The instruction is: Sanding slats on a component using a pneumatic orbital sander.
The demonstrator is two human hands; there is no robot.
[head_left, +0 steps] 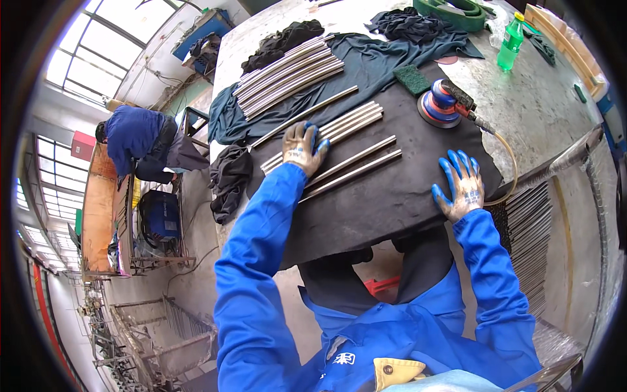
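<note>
My left hand [302, 150], in a grey and blue coated glove, lies over a group of shiny metal tubes [353, 123] on a black mat [353, 222]. Its thumb stands apart from the fingers, and the palm covers part of the tubes. Just right of that group, two more metal tubes [366, 157] lie apart from each other. One single tube [307, 115] rests on the left side, beyond my left hand. My right hand [464, 186], gloved alike, has its fingers spread on the mat near its right edge and holds nothing.
A sander [439, 108] with a hose sits beyond my right hand, beside a green scouring pad [411, 80]. Several tubes [290, 75] lie on dark green cloth [366, 55]. A green bottle [511, 44] stands far right. Another person [140, 140] bends over a bench at left.
</note>
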